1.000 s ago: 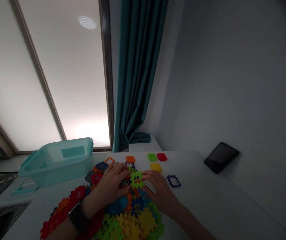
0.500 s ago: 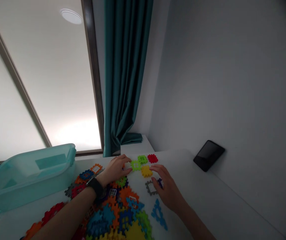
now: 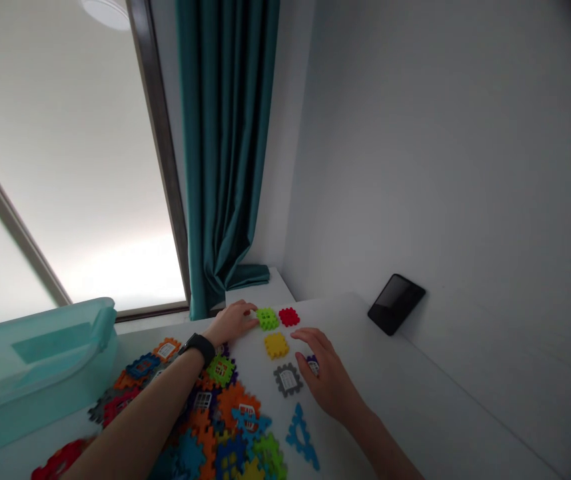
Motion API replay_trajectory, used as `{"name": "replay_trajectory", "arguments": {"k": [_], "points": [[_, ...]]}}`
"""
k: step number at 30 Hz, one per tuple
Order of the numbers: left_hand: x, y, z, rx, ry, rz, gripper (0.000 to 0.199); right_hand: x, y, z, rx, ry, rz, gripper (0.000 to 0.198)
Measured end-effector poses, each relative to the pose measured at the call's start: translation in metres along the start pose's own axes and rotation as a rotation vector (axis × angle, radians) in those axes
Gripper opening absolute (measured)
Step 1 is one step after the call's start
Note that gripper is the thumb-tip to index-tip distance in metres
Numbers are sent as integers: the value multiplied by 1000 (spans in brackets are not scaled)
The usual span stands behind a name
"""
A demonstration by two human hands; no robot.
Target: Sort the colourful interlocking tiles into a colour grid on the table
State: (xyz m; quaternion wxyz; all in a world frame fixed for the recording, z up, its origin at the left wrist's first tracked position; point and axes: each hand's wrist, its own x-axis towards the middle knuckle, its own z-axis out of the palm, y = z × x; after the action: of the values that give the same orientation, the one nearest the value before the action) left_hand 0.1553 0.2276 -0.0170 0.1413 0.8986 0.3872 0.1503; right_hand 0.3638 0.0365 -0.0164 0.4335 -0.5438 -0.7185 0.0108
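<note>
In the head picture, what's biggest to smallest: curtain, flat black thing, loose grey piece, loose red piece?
1. Curtain
2. Flat black thing
3. Loose grey piece
4. Loose red piece
Red sits farther back; real sizes may match.

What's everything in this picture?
Tile pile: one, multicoloured, front left
Green tile: count unclear, green, far centre
Red tile: one, red, beside green
Yellow tile: one, yellow, nearer
Grey tile: one, grey, nearer still
Purple tile: one, purple, right of grey
Blue piece: one, blue, below grey
Bin: one, teal, left
Device: one, black, right
Curtain: one, teal, back
Panels: two, pale, back left
Disc: one, white, top left
Wall: one, grey, right
Table: one, white, under tiles
Watch: one, black, left wrist
Left hand: one, bare, by green
Right hand: one, bare, centre
</note>
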Motion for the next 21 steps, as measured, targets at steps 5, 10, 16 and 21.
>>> {"name": "replay_trajectory", "arguments": {"k": [5, 10, 16, 21], "points": [[4, 0, 3, 8, -9, -9, 35, 0, -2, -3, -19, -9, 8, 33], [6, 3, 5, 23, -4, -20, 36, 0, -3, -4, -32, 4, -7, 33], [8, 3, 10, 46, -3, -20, 37, 0, -5, -4, -22, 6, -11, 34], [9, 1, 12, 55, -4, -4, 38, 0, -5, -4, -31, 12, -7, 34]]}}
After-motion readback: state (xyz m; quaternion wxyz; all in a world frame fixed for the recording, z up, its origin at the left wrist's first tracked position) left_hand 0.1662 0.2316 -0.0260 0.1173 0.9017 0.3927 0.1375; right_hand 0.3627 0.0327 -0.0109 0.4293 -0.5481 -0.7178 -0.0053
